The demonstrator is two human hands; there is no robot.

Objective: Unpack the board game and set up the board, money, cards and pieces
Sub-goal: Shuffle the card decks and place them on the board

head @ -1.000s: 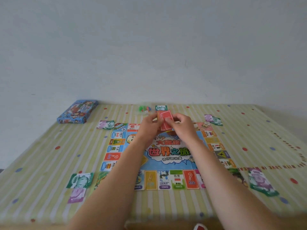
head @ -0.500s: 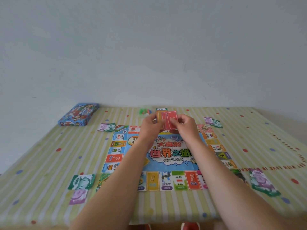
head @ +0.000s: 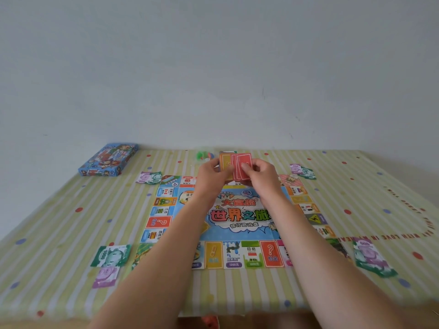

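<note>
The person holds a fan of cards [head: 235, 166] above the far edge of the board [head: 237, 219], orange backs to the left and red backs to the right. The left hand [head: 211, 173] grips the orange side with curled fingers. The right hand [head: 260, 174] pinches the red cards with its thumb on top.

The board lies flat at the middle of the table [head: 59, 222]. Four small piles of money sit off its corners: far left [head: 149, 178], near left [head: 110, 256], far right [head: 301, 170] and near right [head: 370, 260]. The step in hand appears to be sorting the cards by back colour. The board and money look already placed. A small bag of pieces [head: 202, 155] lies just beyond the hands, apparently unopened, though it is too small to tell for certain.

The next move probably calls for splitting the two colours into squared stacks and setting each down on the board's centre panel.

The game box [head: 109, 160] rests at the far left corner, near the table edge and well apart from the board. Striped cloth shows on both sides of the board, between it and the money piles. Both forearms cross the near squares, so lowering the hands straight down risks nudging the board.
</note>
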